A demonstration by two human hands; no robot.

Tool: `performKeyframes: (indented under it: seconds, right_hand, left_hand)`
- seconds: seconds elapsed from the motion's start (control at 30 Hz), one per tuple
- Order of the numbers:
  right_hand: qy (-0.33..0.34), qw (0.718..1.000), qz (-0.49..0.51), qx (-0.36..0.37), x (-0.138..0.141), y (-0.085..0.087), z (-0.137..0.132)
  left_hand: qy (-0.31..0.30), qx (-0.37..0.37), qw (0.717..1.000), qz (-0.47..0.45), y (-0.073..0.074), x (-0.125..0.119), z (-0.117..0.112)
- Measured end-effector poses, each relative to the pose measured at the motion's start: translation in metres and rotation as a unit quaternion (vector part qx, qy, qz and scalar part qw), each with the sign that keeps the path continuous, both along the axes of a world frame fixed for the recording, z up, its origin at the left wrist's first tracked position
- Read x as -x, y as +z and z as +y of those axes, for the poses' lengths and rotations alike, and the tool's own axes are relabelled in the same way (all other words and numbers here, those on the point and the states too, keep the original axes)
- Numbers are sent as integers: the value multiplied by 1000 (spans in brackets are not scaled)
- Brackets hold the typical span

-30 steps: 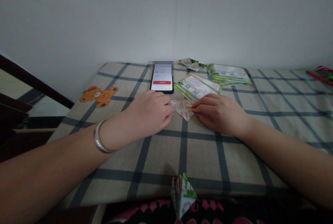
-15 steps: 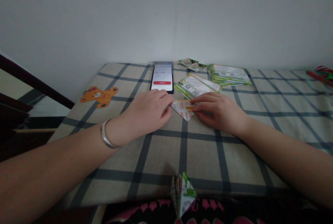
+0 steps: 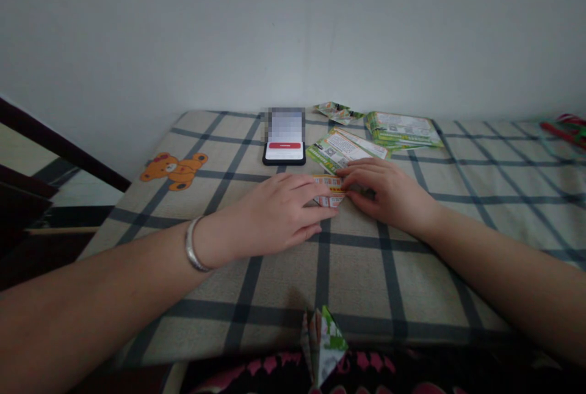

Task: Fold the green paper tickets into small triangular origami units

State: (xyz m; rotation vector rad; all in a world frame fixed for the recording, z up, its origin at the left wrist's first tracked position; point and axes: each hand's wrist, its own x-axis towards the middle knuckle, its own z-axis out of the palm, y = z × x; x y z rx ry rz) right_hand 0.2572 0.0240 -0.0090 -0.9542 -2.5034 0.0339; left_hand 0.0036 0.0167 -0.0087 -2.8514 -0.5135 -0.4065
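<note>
A small folded paper (image 3: 330, 201) with orange and white print lies on the checked cloth, partly hidden by my fingers. My left hand (image 3: 288, 212) reaches over its left part, fingers stretched out and slightly apart, fingertips on the paper. At the right edge my right hand (image 3: 389, 195) has its thumb and fingers closed on the paper. Just beyond, loose printed flyers (image 3: 336, 151) touch or lie close to the right fingertips; the exact contact is hidden. A folded paper piece (image 3: 323, 345) stands at the near table edge, in front of patterned dark and pink fabric.
A phone (image 3: 284, 154) with a lit screen lies beyond my left hand. Toward the wall are more folded papers (image 3: 339, 113) and a stack of flyers (image 3: 403, 130). A bear picture (image 3: 174, 170) is at the left, a red item (image 3: 565, 131) far right.
My left hand has moved right and nearer, from the paper's left corner onto its surface, with fingers straightened. The paper's lower point no longer shows. My right hand has hardly shifted.
</note>
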Motion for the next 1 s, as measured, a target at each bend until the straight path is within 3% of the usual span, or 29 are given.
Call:
performKeyframes:
  seconds: [0.23,0.63,0.77,0.9,1.0]
  right_hand:
    - [-56,998,-6,-35,-2,-4,-2]
    - [25,999,35,8,1,6,-9]
    - [58,997,42,14,0,7,-10]
    - [82,996,35,16,-2,5,-9]
    - [98,995,26,6,-2,4,-9]
  left_hand:
    - [7,11,1000,-5,3,-1,3]
    - [33,5,999,-38,2,-1,7]
    - [82,-36,996,-19,6,-1,6]
    - [150,-17,989,-3,9,-1,4]
    - [165,6,986,2,8,-1,4]
